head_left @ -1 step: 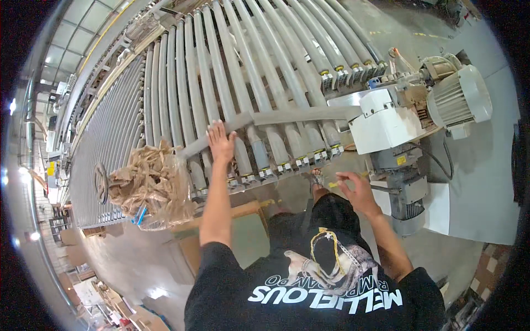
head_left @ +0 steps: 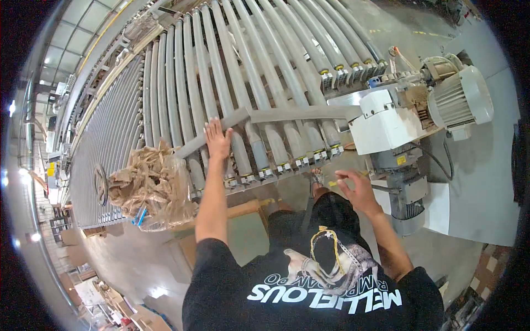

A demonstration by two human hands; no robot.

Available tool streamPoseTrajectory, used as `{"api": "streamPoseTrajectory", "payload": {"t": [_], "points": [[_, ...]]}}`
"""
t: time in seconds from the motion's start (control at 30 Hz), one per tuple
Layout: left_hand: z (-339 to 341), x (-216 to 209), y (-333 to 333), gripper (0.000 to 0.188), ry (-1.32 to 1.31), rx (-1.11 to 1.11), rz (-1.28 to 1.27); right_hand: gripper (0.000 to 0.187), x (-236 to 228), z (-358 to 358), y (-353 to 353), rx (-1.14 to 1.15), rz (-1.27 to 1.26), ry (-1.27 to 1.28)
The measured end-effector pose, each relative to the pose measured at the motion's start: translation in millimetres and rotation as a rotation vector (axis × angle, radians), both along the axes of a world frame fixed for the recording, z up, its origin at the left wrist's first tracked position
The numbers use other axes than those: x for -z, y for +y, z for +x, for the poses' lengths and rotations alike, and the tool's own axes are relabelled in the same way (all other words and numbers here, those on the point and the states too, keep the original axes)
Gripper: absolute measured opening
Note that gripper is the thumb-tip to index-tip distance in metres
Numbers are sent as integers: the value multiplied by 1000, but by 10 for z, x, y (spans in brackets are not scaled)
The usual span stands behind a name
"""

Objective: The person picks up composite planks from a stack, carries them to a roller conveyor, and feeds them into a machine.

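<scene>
My left hand [head_left: 217, 139] lies flat, fingers stretched out, on a long grey strip [head_left: 190, 148] resting across the metal rollers [head_left: 273, 83]. At its right end this strip meets a second grey strip [head_left: 301, 114], which runs toward the white machine housing [head_left: 383, 129]; whether they are joined I cannot tell. My right hand [head_left: 359, 193] hangs in the air below that housing, fingers loosely bent, thumb and forefinger apart, with nothing visible between them. Left of my left hand, a clear plastic bag with crumpled brown paper [head_left: 157, 187] sits on the rollers' near edge.
A grey motor [head_left: 461, 102] stands at the right, with another dark motor [head_left: 406, 193] below the housing. Roller end brackets [head_left: 284, 167] line the near edge. A green-topped panel with a brown edge [head_left: 240, 240] lies low beside my legs. Cardboard pieces are at lower left.
My left hand has shifted slightly to the left along with the strip under it. My right hand has barely moved.
</scene>
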State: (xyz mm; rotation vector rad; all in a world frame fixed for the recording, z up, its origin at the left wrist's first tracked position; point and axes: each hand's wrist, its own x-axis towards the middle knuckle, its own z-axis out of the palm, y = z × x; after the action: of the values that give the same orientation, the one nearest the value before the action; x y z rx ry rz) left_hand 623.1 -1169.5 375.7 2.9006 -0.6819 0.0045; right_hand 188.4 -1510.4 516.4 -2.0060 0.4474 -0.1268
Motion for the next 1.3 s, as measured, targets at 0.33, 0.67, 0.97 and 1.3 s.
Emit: {"api": "streamPoseTrajectory", "payload": {"t": [0.33,0.67,0.97,1.3], "points": [[798,-525,311,84,209,-141,52,23,-1095,492,-253,246,-626,-370],[678,-925,-903,57,12,424,-323,16,-1152,751,-539,506,-726,-335],[-306,-763,-1033,75,41,665,-142,9,-980,936,-551,656,-829,-364],[90,-680,-677,74,33,699,-104,3,-912,978,-561,645,-921,-395]]}}
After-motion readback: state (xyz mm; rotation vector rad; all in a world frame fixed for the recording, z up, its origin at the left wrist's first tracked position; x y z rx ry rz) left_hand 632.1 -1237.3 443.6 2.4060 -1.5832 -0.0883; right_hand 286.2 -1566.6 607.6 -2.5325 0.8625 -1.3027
